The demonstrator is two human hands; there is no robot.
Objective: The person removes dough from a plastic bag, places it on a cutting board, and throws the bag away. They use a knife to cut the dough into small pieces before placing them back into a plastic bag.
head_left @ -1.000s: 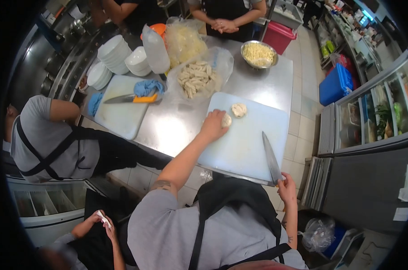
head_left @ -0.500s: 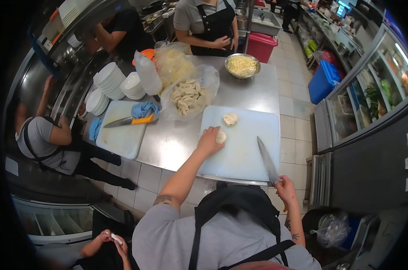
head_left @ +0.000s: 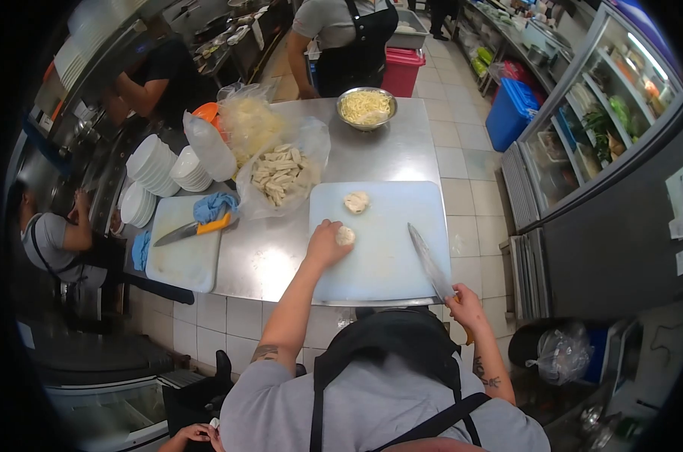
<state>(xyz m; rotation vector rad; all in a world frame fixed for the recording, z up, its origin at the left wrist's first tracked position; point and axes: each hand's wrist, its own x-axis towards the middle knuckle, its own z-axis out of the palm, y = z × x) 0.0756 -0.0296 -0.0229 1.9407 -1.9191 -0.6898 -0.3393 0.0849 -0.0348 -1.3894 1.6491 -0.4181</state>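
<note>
My left hand (head_left: 327, 245) rests at the left side of a pale blue cutting board (head_left: 379, 275), its fingers curled around a pale, round, dough-like lump (head_left: 345, 236). A second such lump (head_left: 356, 202) lies just beyond it on the board. In my right hand (head_left: 466, 306), at the board's near right corner, is a large kitchen knife (head_left: 429, 263) with an orange handle. The blade slants over the board's right side, tip pointing away from me and apart from both lumps. Left of the board, a clear plastic bag (head_left: 281, 177) lies open around pale strips of food.
Beyond the board stands a metal bowl (head_left: 366, 110) of yellow shreds. At left are another board (head_left: 182, 264) with an orange-handled knife (head_left: 193, 228), a blue cloth (head_left: 215, 206) and stacked white dishes (head_left: 152, 165). A person (head_left: 345, 45) stands across the steel table (head_left: 262, 252).
The view has swung, so the table sits further left. Both hands keep their places on the lump and knife. The person across the table has lowered their hands from their front.
</note>
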